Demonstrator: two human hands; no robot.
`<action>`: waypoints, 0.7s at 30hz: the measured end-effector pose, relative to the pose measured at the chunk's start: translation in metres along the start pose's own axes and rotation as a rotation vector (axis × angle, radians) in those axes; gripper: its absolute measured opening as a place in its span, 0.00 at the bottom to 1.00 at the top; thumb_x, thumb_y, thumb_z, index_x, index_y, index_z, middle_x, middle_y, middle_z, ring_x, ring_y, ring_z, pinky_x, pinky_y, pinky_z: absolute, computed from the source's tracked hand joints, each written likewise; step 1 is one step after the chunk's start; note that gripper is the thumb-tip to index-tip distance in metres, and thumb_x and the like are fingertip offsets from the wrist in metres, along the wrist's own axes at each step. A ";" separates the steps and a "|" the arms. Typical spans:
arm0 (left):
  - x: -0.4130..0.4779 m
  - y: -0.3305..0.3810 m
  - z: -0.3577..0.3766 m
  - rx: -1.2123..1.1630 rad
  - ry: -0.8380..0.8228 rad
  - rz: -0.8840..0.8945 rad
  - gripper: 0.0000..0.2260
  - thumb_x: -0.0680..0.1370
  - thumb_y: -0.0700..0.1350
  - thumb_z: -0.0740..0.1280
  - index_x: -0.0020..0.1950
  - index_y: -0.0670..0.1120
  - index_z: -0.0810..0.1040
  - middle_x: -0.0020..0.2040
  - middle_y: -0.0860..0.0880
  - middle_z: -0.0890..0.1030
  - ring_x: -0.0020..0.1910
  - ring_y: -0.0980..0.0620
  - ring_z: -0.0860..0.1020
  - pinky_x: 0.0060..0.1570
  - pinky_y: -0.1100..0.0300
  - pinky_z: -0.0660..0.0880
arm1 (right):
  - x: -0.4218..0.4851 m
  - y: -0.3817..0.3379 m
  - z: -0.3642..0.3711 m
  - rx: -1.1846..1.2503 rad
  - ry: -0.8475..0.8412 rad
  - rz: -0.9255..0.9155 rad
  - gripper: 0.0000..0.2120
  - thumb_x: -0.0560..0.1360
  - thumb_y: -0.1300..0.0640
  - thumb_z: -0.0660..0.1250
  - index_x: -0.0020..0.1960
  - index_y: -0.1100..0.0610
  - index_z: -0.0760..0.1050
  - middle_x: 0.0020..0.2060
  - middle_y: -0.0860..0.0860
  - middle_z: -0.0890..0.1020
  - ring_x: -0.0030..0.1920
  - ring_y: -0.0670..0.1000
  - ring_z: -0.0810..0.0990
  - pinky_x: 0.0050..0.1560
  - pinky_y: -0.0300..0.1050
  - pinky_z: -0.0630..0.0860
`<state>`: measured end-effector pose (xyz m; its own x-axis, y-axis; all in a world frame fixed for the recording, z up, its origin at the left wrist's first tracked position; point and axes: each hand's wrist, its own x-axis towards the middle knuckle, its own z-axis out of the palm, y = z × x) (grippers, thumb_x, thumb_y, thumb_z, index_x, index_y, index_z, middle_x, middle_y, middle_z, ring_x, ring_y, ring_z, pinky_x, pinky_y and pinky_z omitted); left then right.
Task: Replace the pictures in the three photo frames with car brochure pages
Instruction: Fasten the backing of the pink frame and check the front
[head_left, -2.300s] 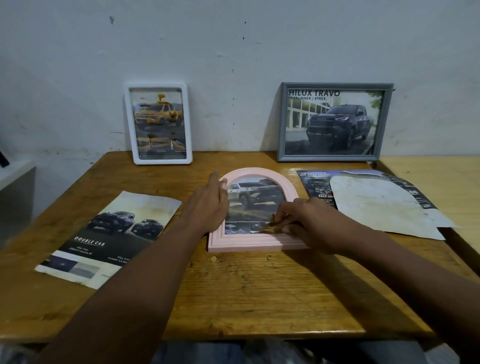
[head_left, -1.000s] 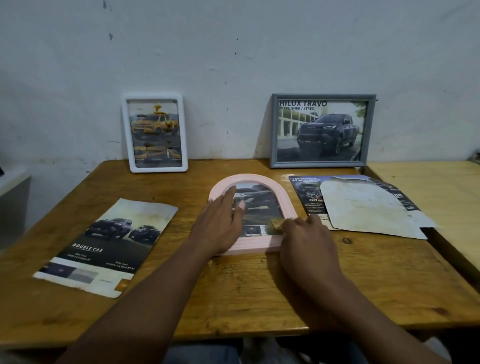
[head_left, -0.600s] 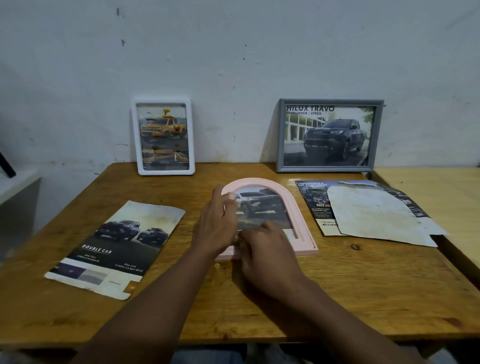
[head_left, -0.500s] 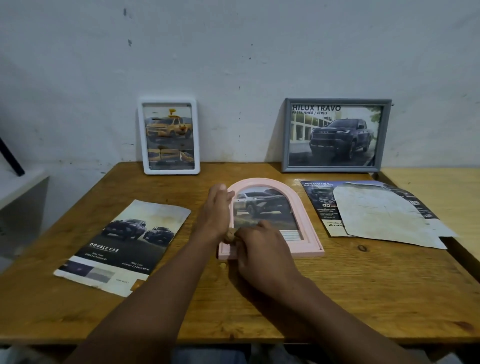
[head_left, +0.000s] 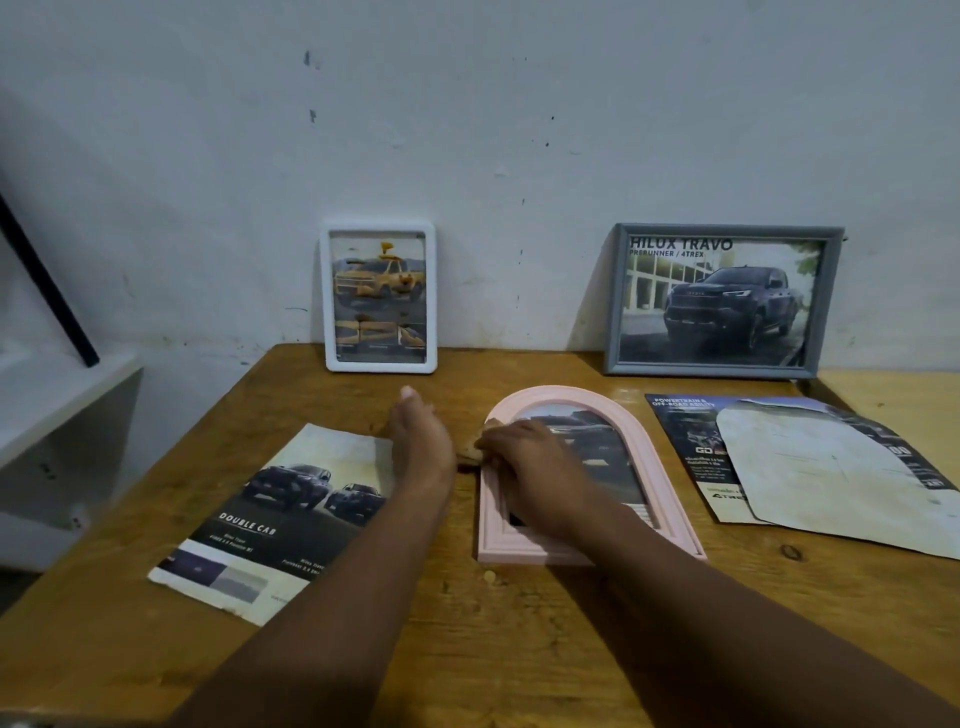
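Two hands over surface (head_left: 519, 649). Left hand (head_left: 421, 447) flat, fingers extended, empty. Right hand (head_left: 524, 467) on pink frame (head_left: 670, 499); finger grip unclear.

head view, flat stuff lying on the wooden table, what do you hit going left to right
Double cab truck brochure page → left hand → pink arched photo frame → dark off-road brochure page → blank white sheet lying over it.

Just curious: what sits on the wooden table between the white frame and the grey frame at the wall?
Nothing: bare wooden table between white frame and grey frame, head view.
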<state>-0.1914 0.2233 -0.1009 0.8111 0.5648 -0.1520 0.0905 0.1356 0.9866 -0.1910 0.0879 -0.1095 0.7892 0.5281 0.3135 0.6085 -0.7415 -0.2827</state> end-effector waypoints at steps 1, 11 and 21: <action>-0.007 -0.002 0.003 0.059 0.043 0.037 0.24 0.86 0.58 0.46 0.77 0.49 0.66 0.72 0.45 0.73 0.66 0.48 0.72 0.60 0.52 0.68 | 0.002 0.002 0.000 0.001 -0.005 -0.013 0.15 0.78 0.56 0.65 0.64 0.49 0.78 0.61 0.48 0.81 0.63 0.50 0.73 0.63 0.52 0.74; -0.036 -0.029 0.011 0.634 -0.090 0.450 0.22 0.85 0.57 0.47 0.78 0.54 0.60 0.66 0.47 0.75 0.55 0.54 0.70 0.48 0.56 0.67 | 0.054 0.055 -0.011 -0.253 -0.101 0.024 0.19 0.78 0.54 0.63 0.69 0.46 0.74 0.65 0.49 0.79 0.66 0.54 0.70 0.61 0.55 0.68; -0.034 -0.029 0.015 0.811 -0.090 0.453 0.22 0.85 0.59 0.46 0.75 0.52 0.64 0.59 0.45 0.80 0.55 0.44 0.78 0.53 0.44 0.78 | 0.008 0.112 -0.052 -0.423 -0.071 0.364 0.13 0.78 0.53 0.64 0.62 0.49 0.78 0.55 0.55 0.81 0.58 0.57 0.76 0.58 0.55 0.73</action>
<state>-0.2134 0.1878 -0.1233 0.9065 0.3549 0.2288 0.1028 -0.7112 0.6955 -0.1208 -0.0119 -0.0914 0.9545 0.2233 0.1975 0.2215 -0.9746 0.0314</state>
